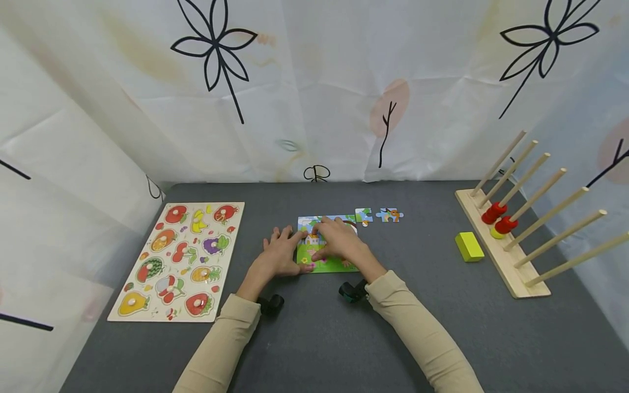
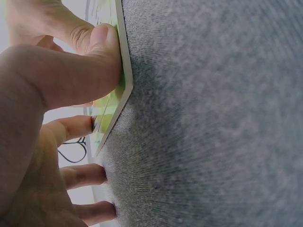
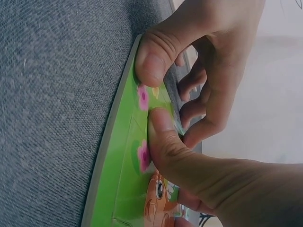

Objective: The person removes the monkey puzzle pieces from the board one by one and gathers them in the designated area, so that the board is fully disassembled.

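A jigsaw puzzle (image 1: 334, 266) with a green and blue cartoon picture lies flat in front of me, partly hidden by both hands. My left hand (image 1: 281, 256) lies along its left edge. In the left wrist view, the left thumb (image 2: 102, 52) presses the near left corner, and two outer fingers touch the cloth beside it. Over the middle of the puzzle, my right hand (image 1: 341, 240) bends its fingers down, and its thumb (image 3: 163, 130) presses on the surface near the left thumb. At the upper right corner is a puzzle piece (image 1: 363, 214); another piece (image 1: 390, 215) lies apart.
On the left lies a fruit peg board (image 1: 167, 267). A wooden peg rack (image 1: 528, 284) with red and yellow beads stands on the right, a yellow block (image 1: 469, 246) beside it. A patterned curtain (image 1: 314, 109) closes off the table's back.
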Motion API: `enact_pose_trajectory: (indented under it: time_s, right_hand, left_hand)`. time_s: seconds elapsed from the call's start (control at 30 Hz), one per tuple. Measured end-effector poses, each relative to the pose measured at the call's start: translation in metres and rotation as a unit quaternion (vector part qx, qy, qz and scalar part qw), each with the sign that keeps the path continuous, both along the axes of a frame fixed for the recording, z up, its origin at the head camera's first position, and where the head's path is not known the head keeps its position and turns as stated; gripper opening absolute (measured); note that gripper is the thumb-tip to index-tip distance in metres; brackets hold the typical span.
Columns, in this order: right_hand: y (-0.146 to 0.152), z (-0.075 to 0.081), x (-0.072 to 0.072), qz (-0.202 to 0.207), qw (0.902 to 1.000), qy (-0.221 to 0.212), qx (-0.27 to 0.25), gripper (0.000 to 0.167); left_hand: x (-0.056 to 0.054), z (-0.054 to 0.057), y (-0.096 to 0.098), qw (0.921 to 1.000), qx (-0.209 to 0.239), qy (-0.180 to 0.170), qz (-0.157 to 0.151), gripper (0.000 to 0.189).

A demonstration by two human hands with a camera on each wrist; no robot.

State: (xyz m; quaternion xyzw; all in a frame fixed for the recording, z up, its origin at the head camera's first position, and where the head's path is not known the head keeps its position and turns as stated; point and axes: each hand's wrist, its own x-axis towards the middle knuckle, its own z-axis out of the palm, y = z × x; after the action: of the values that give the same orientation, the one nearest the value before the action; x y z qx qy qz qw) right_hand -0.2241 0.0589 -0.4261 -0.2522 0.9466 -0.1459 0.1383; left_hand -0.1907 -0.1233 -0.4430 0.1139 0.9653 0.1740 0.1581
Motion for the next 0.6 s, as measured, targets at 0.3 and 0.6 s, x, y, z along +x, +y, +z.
enact_pose_trajectory:
  time_s: [0.3, 0.6]
  right_hand:
    - [0.0016, -0.0012, 0.0014, 0.001, 0.9999, 0.005, -0.015, 0.061]
    - [0.003, -0.0024, 0.0043, -0.001, 0.9998, -0.003, -0.02, 0.059]
  left_hand:
    - [0.0002, 0.0001, 0.0003, 1.0, -0.001, -0.004, 0.004, 0.086]
    - [0.0021, 0.0006, 0.0019, 1.0, -0.002, -0.002, 0.003, 0.085]
